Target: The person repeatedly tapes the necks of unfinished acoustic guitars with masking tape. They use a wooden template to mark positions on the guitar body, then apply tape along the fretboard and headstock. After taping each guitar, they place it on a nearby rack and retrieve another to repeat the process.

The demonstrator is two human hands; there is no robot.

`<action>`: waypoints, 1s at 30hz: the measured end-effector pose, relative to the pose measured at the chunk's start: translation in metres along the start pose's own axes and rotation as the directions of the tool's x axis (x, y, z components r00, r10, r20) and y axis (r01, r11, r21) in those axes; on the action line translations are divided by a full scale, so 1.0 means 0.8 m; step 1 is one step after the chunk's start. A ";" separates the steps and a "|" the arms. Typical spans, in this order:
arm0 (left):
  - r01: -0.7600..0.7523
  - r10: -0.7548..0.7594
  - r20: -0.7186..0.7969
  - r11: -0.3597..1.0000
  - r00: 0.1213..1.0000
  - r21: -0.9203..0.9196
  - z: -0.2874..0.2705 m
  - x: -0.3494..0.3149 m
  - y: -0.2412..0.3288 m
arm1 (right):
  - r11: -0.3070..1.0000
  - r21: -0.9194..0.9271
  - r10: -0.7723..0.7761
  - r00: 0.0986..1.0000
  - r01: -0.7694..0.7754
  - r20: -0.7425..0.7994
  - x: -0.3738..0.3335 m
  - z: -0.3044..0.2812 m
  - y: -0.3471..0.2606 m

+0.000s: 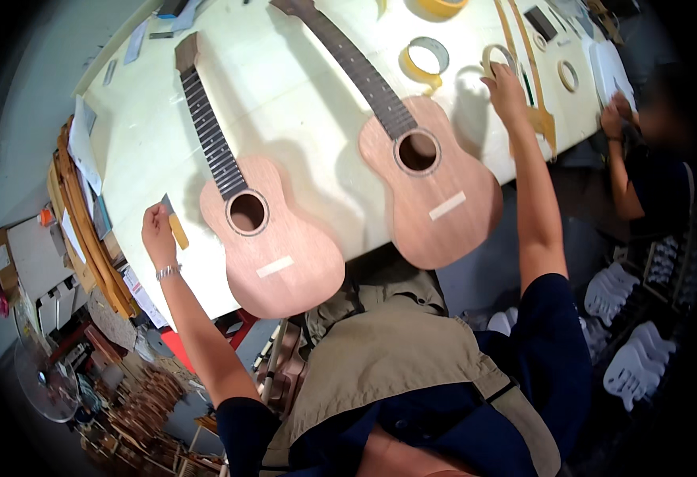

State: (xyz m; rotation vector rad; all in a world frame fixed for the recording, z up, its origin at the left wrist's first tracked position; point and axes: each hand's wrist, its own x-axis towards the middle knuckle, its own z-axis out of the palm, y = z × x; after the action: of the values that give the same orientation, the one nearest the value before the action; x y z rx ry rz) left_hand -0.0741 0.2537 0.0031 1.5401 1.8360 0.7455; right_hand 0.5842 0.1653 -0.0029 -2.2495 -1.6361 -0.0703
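Two unfinished wooden ukuleles lie face up on the pale worktable, necks pointing away from me. The left ukulele (pixel 285 262) has bright frets on a dark fingerboard; the right ukulele (pixel 452 199) has a darker neck. Each carries a pale strip below its ringed sound hole. My left hand (pixel 158 237), fingers curled, is beside the left ukulele, closed around a small flat tool (pixel 178 231) with a grey pointed end and a yellowish part. Over at the right, my right hand (pixel 507 94) has its fingers closed on the near rim of a tape roll (pixel 487 52).
A wide yellow tape roll (pixel 420 75) stands near the right ukulele, and a smaller ring of tape (pixel 568 75) lies farther right. Another person's hands (pixel 615 115) hold a white board at the table's right edge. White guitar-body shapes (pixel 638 366) stand in racks below.
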 end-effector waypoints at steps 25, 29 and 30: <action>-0.437 0.417 0.133 0.879 0.899 0.194 -0.101 -0.170 0.147 | 0.840 -0.020 -0.536 0.835 0.542 0.123 0.059 -0.035 -0.241; -0.496 0.427 0.356 0.859 0.831 0.128 -0.043 -0.194 0.139 | 0.918 0.102 -0.393 0.912 0.383 0.115 -0.021 0.033 -0.288; -0.536 0.440 0.401 0.827 0.804 0.169 -0.024 -0.195 0.134 | 0.934 0.157 -0.343 0.929 0.321 0.141 -0.028 0.042 -0.296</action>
State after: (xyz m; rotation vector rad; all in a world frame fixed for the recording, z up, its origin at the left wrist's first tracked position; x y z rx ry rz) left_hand -0.0008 0.1165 0.1126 2.2242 1.3177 0.4001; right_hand 0.3512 0.2190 0.0203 -1.9037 -2.0344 0.1401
